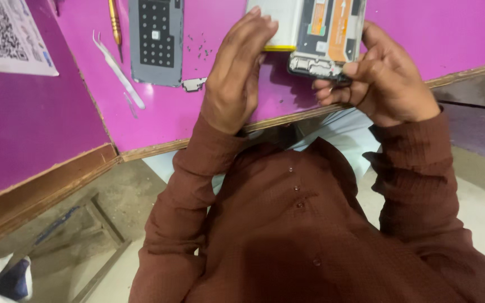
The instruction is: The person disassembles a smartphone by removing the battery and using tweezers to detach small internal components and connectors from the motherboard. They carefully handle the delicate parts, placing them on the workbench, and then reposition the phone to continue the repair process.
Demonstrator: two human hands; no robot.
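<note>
The opened phone point(315, 33) is held between both hands above the magenta table point(242, 106), its back cover off and its inner parts facing up. The right hand point(380, 81) grips the phone's lower end: the thumb lies along the right edge and the curled fingers point(332, 90) close under and around the bottom corner, so this hand is clamped on the phone. The left hand point(237, 73) rests against the phone's left side, fingers stretched out flat and together, the fingertips lying on the pale battery point(273, 22) that fills the left half of the open body. Whether the left thumb hooks beneath the phone cannot be seen, so I cannot tell if that hand truly grips or only presses.

Inside the phone, right of the battery, sits an orange-and-grey board cover point(338, 25), and below it a metal-framed lower board near the right fingers.

To the left of the phone, lying flat on the table, is the grey back cover point(155, 42) with its grid of dark dots. Between the cover and the phone a scatter of tiny screws point(200, 47) lies loose, and a small grey bracket point(193, 85) rests just below the cover's lower right corner. Farther left of the cover lie white tweezers point(120, 72) and, above them, a yellow-handled tool point(114, 22). Well left of the phone, a printed sheet point(9, 33) sits at the table's corner.

Both sleeves are brown.
</note>
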